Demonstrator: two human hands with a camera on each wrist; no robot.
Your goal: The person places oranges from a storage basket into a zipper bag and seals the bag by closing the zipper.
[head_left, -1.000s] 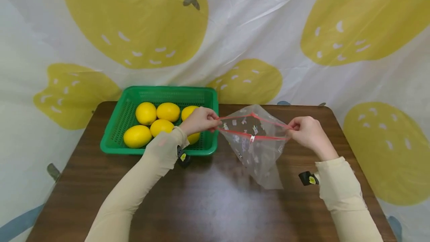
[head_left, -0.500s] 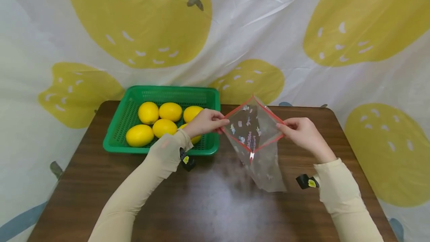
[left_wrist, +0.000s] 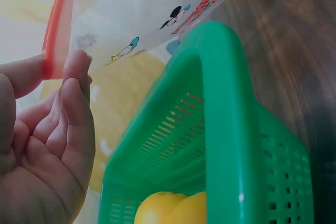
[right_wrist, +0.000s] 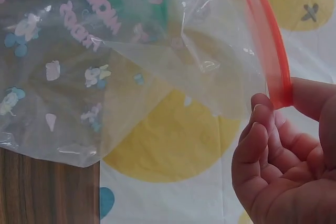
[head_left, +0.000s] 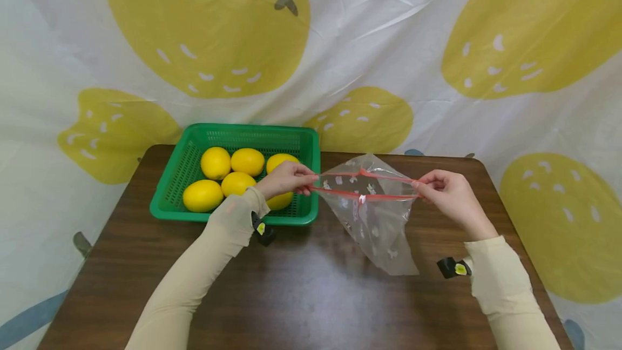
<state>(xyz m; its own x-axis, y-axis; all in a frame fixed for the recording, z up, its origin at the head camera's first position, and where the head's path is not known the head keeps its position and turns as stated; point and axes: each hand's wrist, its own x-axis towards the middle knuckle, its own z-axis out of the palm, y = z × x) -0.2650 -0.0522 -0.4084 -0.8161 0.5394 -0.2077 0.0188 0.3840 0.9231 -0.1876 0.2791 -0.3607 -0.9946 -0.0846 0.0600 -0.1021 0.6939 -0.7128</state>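
A clear zip bag (head_left: 384,226) printed with small cartoon figures hangs between both hands, its red zip edge parted into a narrow slit. My left hand (head_left: 286,178) pinches one end of the red edge, over the right side of a green basket (head_left: 160,212). The opposite end is pinched by my right hand (head_left: 447,193). In the left wrist view the thumb and fingers hold the red strip (left_wrist: 52,40); the right wrist view shows the same grip on the other corner (right_wrist: 281,95). Several yellow lemons (head_left: 202,196) lie in the basket, some partly covered by the left hand.
The basket stands at the back left of a dark wooden table (head_left: 311,307). Behind the table hangs a white cloth (head_left: 379,31) with large yellow fruit prints. Each wrist carries a small black camera, such as the right one (head_left: 447,267).
The bag's mouth spread into a wide diamond half a second ago as the hands came closer. Now they have moved apart, and it is stretched narrow again.
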